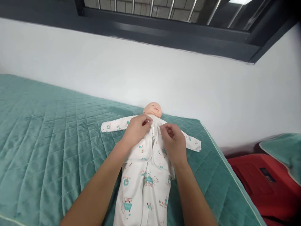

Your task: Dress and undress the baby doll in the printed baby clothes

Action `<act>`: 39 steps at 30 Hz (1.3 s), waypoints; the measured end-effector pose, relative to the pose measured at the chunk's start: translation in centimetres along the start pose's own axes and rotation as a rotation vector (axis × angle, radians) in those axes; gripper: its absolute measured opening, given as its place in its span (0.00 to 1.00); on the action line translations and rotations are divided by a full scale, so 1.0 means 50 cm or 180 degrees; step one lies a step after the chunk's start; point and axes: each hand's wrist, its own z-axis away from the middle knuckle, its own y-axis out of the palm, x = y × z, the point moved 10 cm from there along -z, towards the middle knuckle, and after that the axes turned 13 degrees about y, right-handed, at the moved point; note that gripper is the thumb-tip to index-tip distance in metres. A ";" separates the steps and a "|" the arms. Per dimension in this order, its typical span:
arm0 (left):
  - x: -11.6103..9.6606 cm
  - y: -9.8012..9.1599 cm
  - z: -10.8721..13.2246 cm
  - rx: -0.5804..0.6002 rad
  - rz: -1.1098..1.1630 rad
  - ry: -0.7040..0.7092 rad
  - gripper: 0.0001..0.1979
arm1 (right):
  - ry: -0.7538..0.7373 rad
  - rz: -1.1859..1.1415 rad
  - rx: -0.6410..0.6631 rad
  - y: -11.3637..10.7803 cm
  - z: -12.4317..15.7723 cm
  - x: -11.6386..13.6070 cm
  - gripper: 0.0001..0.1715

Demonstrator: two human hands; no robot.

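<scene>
Your left hand [139,126] and right hand [175,140] are in at the doll's [152,109] jacket [141,150]!
Fingers curl inward at its front opening; whether they pinch cloth, I can't tell. The doll lies on the green quilt [70,141], head at the far edge beside the wall [94,69], one sleeve [194,143] near the right edge.
</scene>
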 end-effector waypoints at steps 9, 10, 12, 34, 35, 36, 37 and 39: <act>0.016 0.023 0.024 0.0531 0.0695 -0.0428 0.07 | 0.0344 0.0178 0.0373 0.042 0.018 -0.021 0.14; 0.014 0.023 0.025 0.0504 0.0793 -0.0495 0.07 | 0.0368 0.0117 0.0395 0.043 0.015 -0.022 0.13; 0.010 0.024 0.025 0.0397 0.0924 -0.0588 0.07 | 0.0438 -0.0034 0.0468 0.043 0.011 -0.028 0.13; 0.056 0.053 0.042 0.0272 0.2211 -0.1039 0.15 | 0.0609 -0.0550 0.1084 0.071 0.005 -0.026 0.16; 0.056 0.054 0.042 0.0266 0.2320 -0.1067 0.15 | 0.0598 -0.0501 0.1087 0.071 0.006 -0.024 0.16; 0.055 0.055 0.043 0.0283 0.2391 -0.1080 0.15 | 0.0577 -0.0445 0.1078 0.072 0.006 -0.022 0.16; 0.054 0.055 0.043 0.0304 0.2429 -0.1085 0.15 | 0.0547 -0.0378 0.1053 0.072 0.007 -0.019 0.16; 0.051 0.056 0.044 0.0345 0.2449 -0.1077 0.16 | 0.0480 -0.0195 0.0991 0.071 0.009 -0.012 0.16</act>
